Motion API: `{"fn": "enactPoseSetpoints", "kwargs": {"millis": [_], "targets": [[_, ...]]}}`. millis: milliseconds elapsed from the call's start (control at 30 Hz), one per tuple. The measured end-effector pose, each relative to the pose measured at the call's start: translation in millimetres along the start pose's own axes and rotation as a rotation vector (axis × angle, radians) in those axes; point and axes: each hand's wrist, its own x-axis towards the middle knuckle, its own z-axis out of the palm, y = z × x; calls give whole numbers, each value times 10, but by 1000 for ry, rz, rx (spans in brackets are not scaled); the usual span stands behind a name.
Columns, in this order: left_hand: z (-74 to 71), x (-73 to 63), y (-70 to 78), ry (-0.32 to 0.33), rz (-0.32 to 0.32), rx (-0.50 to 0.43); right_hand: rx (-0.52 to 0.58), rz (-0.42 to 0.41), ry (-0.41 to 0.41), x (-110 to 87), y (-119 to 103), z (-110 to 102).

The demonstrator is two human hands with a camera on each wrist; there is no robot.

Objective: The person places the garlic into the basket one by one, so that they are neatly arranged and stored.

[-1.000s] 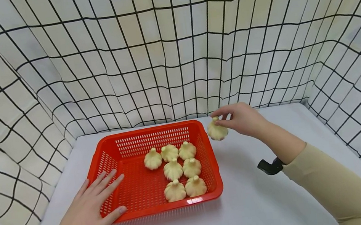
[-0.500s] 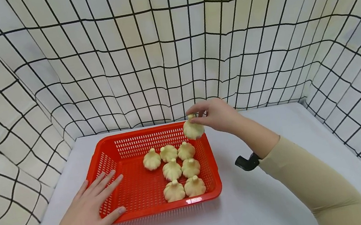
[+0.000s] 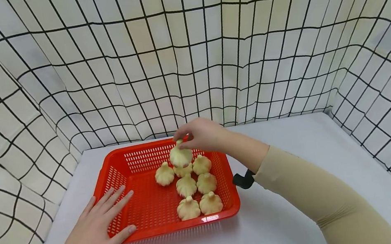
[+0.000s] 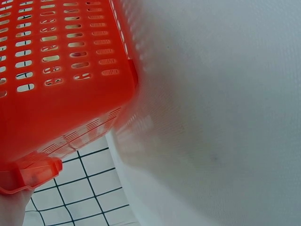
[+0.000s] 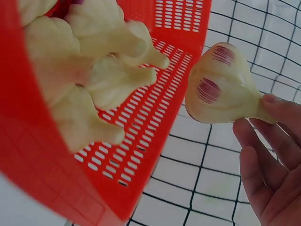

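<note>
My right hand [image 3: 201, 134] pinches a garlic bulb [image 3: 180, 156] by its stem, holding it above the back of the red basket [image 3: 150, 230]. Purple streaks mark the underside of this garlic bulb [image 5: 218, 87] in the right wrist view. Below it, several pale garlic bulbs [image 3: 186, 186] sit stem up in the basket's middle and right; the held one partly covers a bulb in the back row. My left hand [image 3: 96, 232] lies with spread, straight fingers over the basket's left rim. In the left wrist view the basket's slotted wall [image 4: 70, 89] fills the upper left.
The basket stands on a white-covered table [image 3: 290, 208]. Black netting [image 3: 192, 72] over white sheets rises along the back and both sides. A black curved piece [image 3: 243, 180] sticks out at the right sleeve's cuff [image 3: 266, 162].
My right hand has carried the garlic bulb leftward, from outside the basket's right rim to over its back row. My left hand has stayed in place.
</note>
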Motion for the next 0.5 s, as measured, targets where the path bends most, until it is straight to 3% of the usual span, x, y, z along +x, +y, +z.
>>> {"fn": "enactPoseSetpoints", "kwargs": {"millis": [500], "targets": [[6, -8, -13, 22, 23, 4, -166, -187, -182, 375, -328, 375]]}}
